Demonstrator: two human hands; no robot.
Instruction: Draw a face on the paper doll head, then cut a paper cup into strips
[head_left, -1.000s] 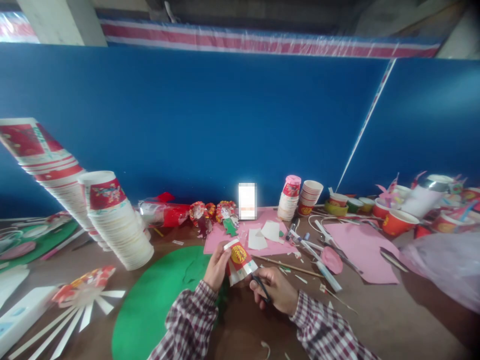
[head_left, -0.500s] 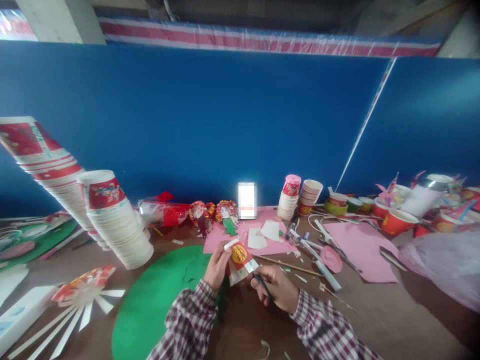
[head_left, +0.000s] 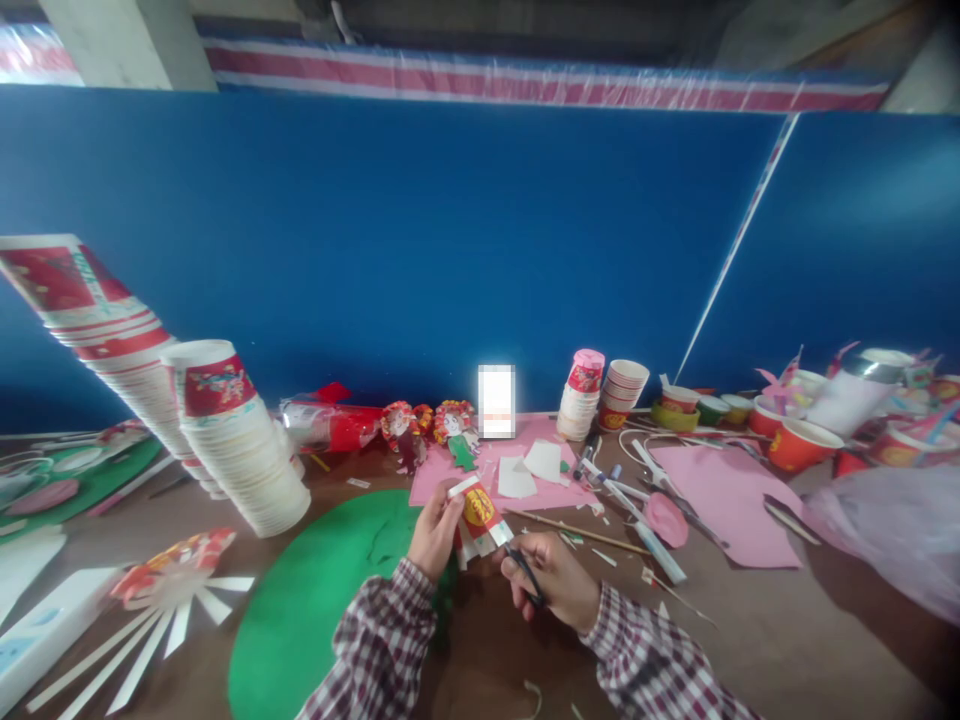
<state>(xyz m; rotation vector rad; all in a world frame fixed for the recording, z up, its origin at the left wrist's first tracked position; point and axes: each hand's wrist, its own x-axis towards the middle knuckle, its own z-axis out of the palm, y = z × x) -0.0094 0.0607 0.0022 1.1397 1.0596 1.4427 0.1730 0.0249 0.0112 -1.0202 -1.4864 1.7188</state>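
My left hand (head_left: 435, 528) pinches the upper left edge of a red and white printed paper piece (head_left: 480, 512) with a yellow round emblem, perhaps cut from a paper cup. The piece is held tilted above the table. Black-handled scissors (head_left: 529, 575) are gripped in my right hand (head_left: 556, 578), their blades at the paper's lower right edge. How far the blades stand apart is hard to make out. Below and left of my left hand lies a round green sheet (head_left: 315, 600). Just beyond the paper, white paper squares (head_left: 517, 477) rest on a pink sheet (head_left: 431, 480).
Tall stacks of paper cups (head_left: 240, 450) lean at the left, near a cut cup with fanned strips (head_left: 176, 590). Two paper figures (head_left: 459, 440) stand at the back. Pens, a brown stick (head_left: 577, 530), another pink sheet (head_left: 727, 490) and a plastic bag (head_left: 892, 530) lie to the right.
The scissors have shifted slightly at the paper's lower edge, where the white strip now looks split into separate tabs. The whole view has moved a little; my left hand keeps its hold.
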